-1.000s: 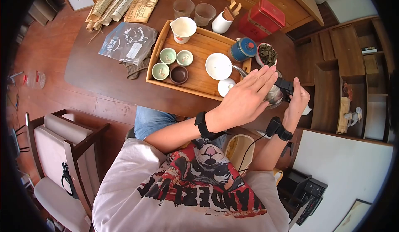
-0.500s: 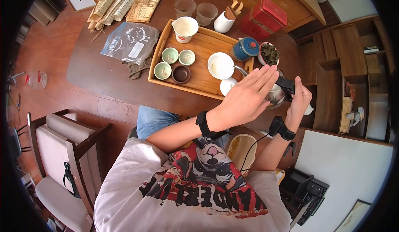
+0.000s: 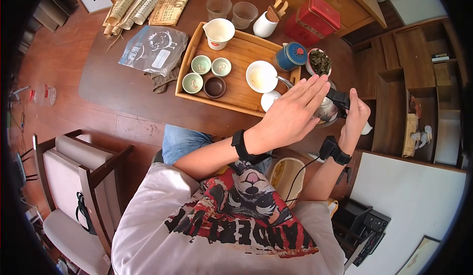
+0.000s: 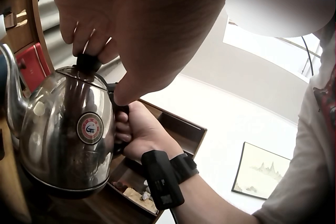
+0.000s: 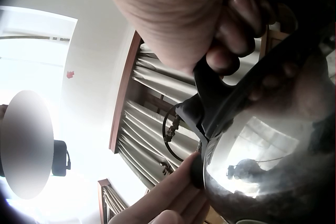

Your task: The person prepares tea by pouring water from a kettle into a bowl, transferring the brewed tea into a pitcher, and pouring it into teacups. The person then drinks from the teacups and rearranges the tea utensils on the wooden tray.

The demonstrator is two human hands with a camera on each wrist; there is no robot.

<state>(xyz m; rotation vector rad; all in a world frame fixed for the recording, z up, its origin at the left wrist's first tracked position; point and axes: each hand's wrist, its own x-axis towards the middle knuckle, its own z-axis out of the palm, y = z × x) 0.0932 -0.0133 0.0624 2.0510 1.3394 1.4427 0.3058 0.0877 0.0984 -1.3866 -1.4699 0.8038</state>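
Fingers extended, my left hand [image 3: 290, 111] rests on the black lid knob [image 4: 88, 62] of a steel kettle [image 4: 68, 129]. My right hand [image 3: 354, 120] grips the kettle's black handle [image 5: 226, 98], fingers curled round it in the right wrist view. The tilted kettle's spout [image 3: 284, 82] reaches the rim of a white bowl [image 3: 261, 77], which holds yellowish liquid. Beside that bowl, a small white piece [image 3: 270, 100] is partly covered by my left hand. Most of the kettle's body is hidden in the head view.
On the wooden tray [image 3: 241, 53] stand a white pitcher [image 3: 219, 33], several small cups [image 3: 201, 64] and a blue canister [image 3: 291, 57]. A bowl of leaves [image 3: 319, 62], a red tin [image 3: 313, 21] and two clear cups [image 3: 244, 15] surround it. A plastic bag [image 3: 153, 50] lies left.
The liquid in the white bowl shows more yellow and covers more of its inside. Both hands keep nearly the same place on the kettle, while the head view has shifted slightly.
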